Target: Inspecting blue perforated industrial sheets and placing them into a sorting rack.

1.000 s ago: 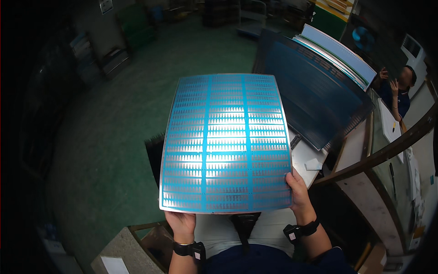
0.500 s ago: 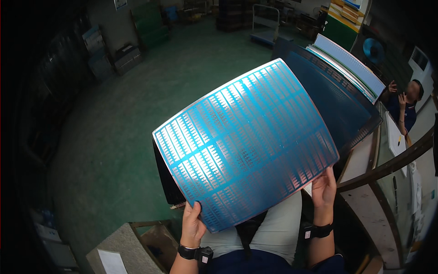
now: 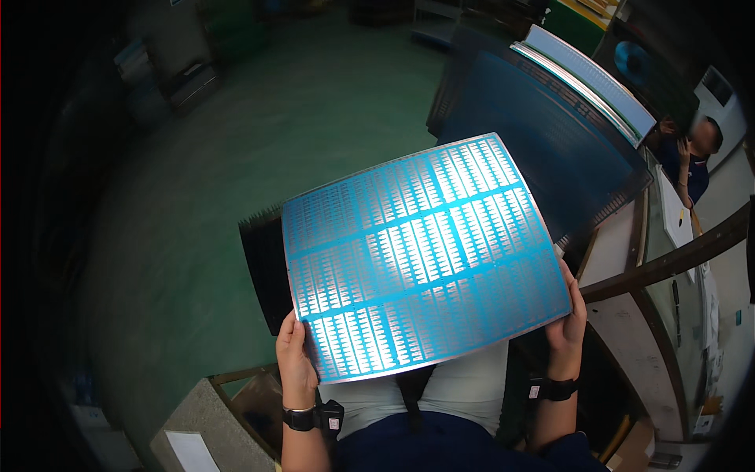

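Observation:
A large blue patterned metal panel (image 3: 429, 256), with rows of shiny comb-like marks, is held tilted above my lap. My left hand (image 3: 295, 350) grips its lower left edge, thumb on the top face and the other fingers underneath. At the right edge my right hand (image 3: 572, 315) is closed on the panel, its fingers partly hidden beneath. Bright light reflects off the middle and lower left of the sheet. Black bands with small devices sit on both wrists.
Beyond the panel stands a dark slotted rack (image 3: 543, 141) with pale sheets (image 3: 594, 79) at its far edge. Another black rack (image 3: 263, 267) shows at left. A grey block bearing paper (image 3: 193, 452) is near left. A person (image 3: 692, 161) is at far right, behind a curved dark rail (image 3: 668, 267).
The panel has turned clockwise and come lower, so its near edge lies more level. Both hands kept hold of it. My left hand shifted left, and the glare moved across the sheet.

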Demonstrator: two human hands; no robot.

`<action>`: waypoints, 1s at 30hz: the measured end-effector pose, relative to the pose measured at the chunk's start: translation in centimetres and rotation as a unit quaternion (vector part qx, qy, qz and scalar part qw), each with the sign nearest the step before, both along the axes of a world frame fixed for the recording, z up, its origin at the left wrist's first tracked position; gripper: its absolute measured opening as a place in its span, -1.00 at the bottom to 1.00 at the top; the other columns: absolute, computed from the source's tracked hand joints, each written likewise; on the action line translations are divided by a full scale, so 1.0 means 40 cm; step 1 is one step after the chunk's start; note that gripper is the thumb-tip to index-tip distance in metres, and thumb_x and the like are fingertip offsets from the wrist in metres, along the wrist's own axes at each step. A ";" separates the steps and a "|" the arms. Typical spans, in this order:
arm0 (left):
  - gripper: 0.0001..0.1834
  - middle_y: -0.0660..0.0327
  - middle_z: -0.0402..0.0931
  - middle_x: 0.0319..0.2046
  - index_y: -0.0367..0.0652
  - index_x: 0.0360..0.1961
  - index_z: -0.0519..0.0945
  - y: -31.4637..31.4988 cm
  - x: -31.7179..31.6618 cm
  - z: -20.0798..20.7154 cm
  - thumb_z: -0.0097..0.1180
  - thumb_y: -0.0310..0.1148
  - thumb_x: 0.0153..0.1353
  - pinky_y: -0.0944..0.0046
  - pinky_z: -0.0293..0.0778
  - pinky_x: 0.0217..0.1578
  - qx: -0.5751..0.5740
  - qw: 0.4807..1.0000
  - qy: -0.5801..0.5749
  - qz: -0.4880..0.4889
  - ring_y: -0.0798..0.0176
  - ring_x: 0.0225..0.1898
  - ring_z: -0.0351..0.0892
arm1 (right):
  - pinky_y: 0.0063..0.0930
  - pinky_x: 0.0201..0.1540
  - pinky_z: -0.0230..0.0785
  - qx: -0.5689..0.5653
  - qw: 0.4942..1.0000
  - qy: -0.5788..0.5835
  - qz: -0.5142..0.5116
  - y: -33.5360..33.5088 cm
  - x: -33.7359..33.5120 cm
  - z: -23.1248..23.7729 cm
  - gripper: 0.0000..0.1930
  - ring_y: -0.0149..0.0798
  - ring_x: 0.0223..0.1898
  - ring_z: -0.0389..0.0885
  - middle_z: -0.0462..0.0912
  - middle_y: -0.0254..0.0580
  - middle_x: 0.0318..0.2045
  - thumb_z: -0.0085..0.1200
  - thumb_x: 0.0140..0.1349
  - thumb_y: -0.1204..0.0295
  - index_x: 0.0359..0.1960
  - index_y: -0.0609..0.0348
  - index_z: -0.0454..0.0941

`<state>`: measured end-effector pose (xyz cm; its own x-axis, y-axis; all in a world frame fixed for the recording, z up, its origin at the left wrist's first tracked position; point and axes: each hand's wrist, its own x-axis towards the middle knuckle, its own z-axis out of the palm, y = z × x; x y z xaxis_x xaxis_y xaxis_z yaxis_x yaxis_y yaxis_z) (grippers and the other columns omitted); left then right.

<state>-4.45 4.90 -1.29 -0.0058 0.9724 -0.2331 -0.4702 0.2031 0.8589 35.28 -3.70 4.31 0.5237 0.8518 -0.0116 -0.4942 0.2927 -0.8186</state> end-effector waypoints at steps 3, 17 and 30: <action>-0.63 0.17 0.50 -0.07 -0.36 0.11 0.35 0.001 -0.006 -0.016 -0.16 -0.39 0.35 0.37 0.40 -0.03 0.005 0.999 0.038 0.003 0.38 -0.09 0.49 | -0.35 0.23 0.18 -0.007 1.000 -0.016 0.005 -0.010 0.007 -0.008 -0.53 -0.19 0.18 0.35 0.36 0.06 0.16 -0.27 0.38 0.31 0.20 0.43 0.21; -0.63 0.17 0.50 -0.08 -0.37 0.09 0.36 0.011 0.010 -0.017 -0.12 -0.37 0.34 0.35 0.37 -0.05 0.017 0.997 0.077 -0.025 0.37 -0.09 0.48 | -0.41 0.10 0.35 -0.022 1.000 -0.016 -0.011 -0.010 -0.012 0.008 -0.49 -0.23 0.06 0.47 0.42 0.10 0.05 -0.22 0.37 0.27 0.19 0.47 0.18; -0.62 0.09 0.47 -0.02 -0.42 0.11 0.33 0.016 -0.010 -0.035 -0.16 -0.39 0.35 0.33 0.34 0.01 0.070 0.991 0.107 0.034 0.32 -0.05 0.46 | -0.45 0.04 0.39 -0.046 0.999 -0.011 0.004 -0.039 0.002 -0.041 -0.60 -0.26 -0.04 0.54 0.52 0.08 -0.03 -0.22 0.33 0.48 0.16 0.43 0.25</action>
<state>-4.87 5.52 -2.70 -0.1063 0.9909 -0.0830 -0.2826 0.0499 0.9579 35.38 -5.26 2.66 0.5177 0.8519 -0.0789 -0.4774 0.2111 -0.8529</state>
